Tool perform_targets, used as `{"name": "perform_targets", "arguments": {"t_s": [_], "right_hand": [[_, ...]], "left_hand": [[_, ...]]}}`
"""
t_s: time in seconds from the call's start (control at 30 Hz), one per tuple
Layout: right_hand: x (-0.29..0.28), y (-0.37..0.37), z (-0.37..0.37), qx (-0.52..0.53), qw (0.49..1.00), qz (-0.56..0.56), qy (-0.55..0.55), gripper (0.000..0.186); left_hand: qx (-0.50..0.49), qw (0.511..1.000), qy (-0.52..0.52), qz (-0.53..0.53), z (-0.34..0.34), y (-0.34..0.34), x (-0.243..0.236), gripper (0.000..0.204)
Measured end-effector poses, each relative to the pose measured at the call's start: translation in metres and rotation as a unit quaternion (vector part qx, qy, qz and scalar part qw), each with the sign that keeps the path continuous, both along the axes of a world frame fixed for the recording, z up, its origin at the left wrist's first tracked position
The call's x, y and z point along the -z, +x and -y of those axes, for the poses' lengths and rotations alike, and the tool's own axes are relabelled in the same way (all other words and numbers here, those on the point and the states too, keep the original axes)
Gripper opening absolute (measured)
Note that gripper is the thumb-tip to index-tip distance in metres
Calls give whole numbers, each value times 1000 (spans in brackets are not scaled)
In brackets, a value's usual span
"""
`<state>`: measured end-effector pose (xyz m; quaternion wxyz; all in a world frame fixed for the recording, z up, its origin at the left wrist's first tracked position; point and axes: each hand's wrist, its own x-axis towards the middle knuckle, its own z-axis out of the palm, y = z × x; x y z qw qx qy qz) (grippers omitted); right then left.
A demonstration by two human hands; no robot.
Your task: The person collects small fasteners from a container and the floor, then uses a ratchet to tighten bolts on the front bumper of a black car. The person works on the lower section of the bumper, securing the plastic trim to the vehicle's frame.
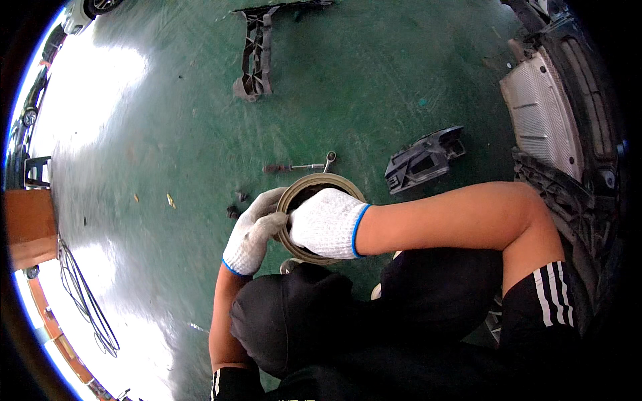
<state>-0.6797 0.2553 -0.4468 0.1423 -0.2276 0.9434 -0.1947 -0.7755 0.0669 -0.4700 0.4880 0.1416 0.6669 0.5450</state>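
Note:
My left hand (257, 230) in a white knit glove with blue cuff grips the left rim of a round, beige-olive tub (312, 182), its thumb over the edge. My right hand (324, 220), gloved the same way, reaches into the tub, covering much of its dark interior; its fingers are hidden. Just beyond the tub lie a dark-handled screwdriver (278, 168) and a metal ratchet (331, 160). Small dark bits (234, 212) lie left of my left hand.
Black plastic parts (257, 40) (418, 164) lie on the green floor (167, 134). A large car part with silver shield (538, 113) is at right; a brown box (30, 227) and coiled cable (87, 301) are at left. Cars (87, 10) stand at upper left.

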Motion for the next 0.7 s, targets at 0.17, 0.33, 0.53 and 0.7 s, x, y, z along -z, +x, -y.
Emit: {"name": "perform_targets", "arguments": {"t_s": [0.17,0.33,0.53,0.7], "right_hand": [[11,-4,2,-15,1000,-2,15,17],[13,-3,3,-12,1000,-6,9,16],[26,-4,8,-9,1000,6,-5,19],[34,-9,15,11,999,29,-11,21]], "left_hand": [[-22,1000,3,-1,3,2,10,59],[-23,999,-19,10,1,3,6,58],[-50,999,-2,0,7,5,23,57],[-43,998,-49,20,7,2,26,54]]}}
